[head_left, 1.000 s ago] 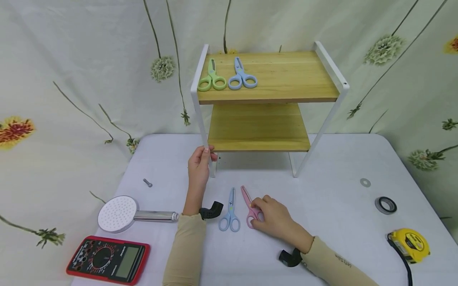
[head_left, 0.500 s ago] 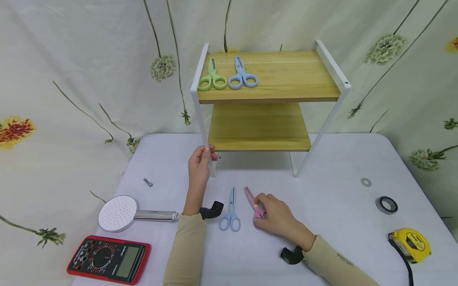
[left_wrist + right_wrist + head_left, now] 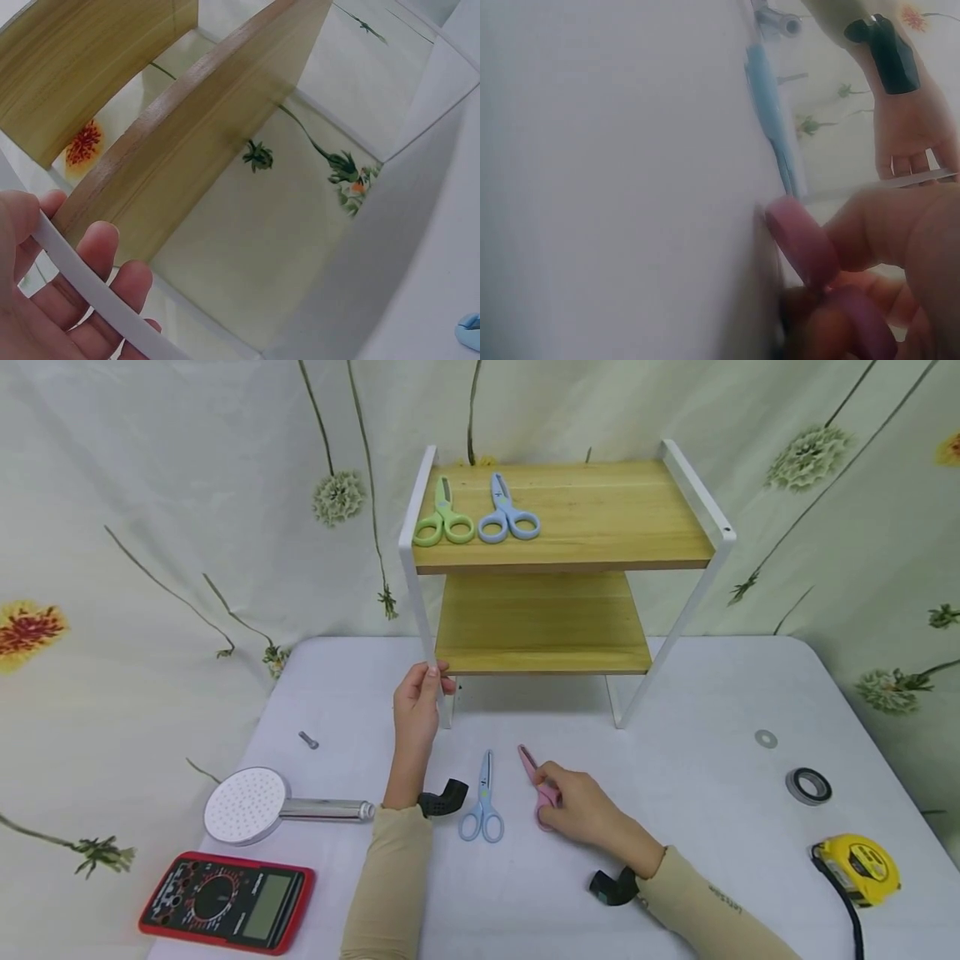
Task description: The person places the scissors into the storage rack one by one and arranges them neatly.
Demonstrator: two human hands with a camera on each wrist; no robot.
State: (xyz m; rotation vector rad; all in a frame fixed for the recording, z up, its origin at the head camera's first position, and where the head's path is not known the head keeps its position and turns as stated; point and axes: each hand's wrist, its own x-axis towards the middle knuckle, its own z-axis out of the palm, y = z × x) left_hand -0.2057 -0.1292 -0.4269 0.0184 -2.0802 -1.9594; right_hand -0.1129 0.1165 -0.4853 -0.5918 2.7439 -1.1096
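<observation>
My left hand (image 3: pixel 417 703) grips the front left white leg (image 3: pixel 422 610) of a two-tier wooden shelf rack (image 3: pixel 562 556); in the left wrist view its fingers (image 3: pixel 90 277) curl round that leg (image 3: pixel 82 281). My right hand (image 3: pixel 581 810) pinches the handles of pink scissors (image 3: pixel 537 781) on the white table, blades pointing away. In the right wrist view the pink handle (image 3: pixel 802 244) is between my fingers. Blue scissors (image 3: pixel 482 802) lie between the hands. Green scissors (image 3: pixel 442 518) and another blue pair (image 3: pixel 507 515) lie on the top shelf.
A shower head (image 3: pixel 258 802), a red multimeter (image 3: pixel 225 902) and a small bolt (image 3: pixel 308 741) lie at the left. A washer (image 3: pixel 766 739), a black ring (image 3: pixel 808 786) and a yellow tape measure (image 3: pixel 858 868) lie at the right. The lower shelf (image 3: pixel 540 627) holds nothing.
My right hand has closed on the pink scissors' handles and shifted them slightly right, tips tilted up a little. The left hand stays on the rack leg.
</observation>
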